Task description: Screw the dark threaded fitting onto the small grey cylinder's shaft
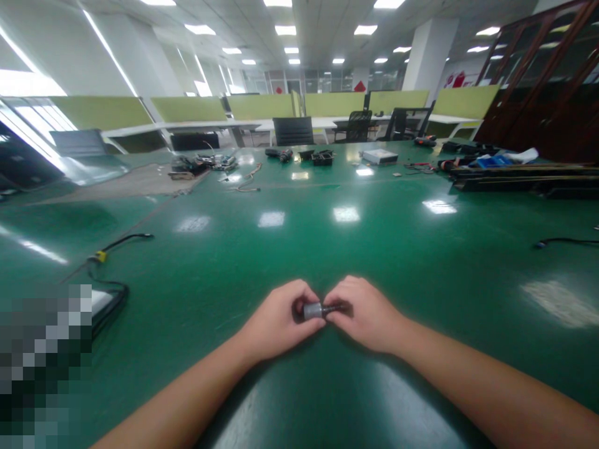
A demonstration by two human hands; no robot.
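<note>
Small grey metal cylinder [312,310] sits pinched between both hands just above the near edge of the green desk [290,249], with a darker, thinner piece [333,308] running out of its right end. Left hand [276,321] curls its fingers [304,293] tightly around the grey body, thumb beneath, so it has a closed grip on it. Right hand [367,312] closes its fingertips on the dark end, the two hands nearly touching. It looks like a fitting or twisting step, the two parts being joined or parted at their seam; which one I cannot tell. The next move would likely call for a steady hold on the left and a small, straight turn or pull on the right. A black cable [119,242] lies well off to the left, and tools and boxes [379,156] sit far across the desk.
</note>
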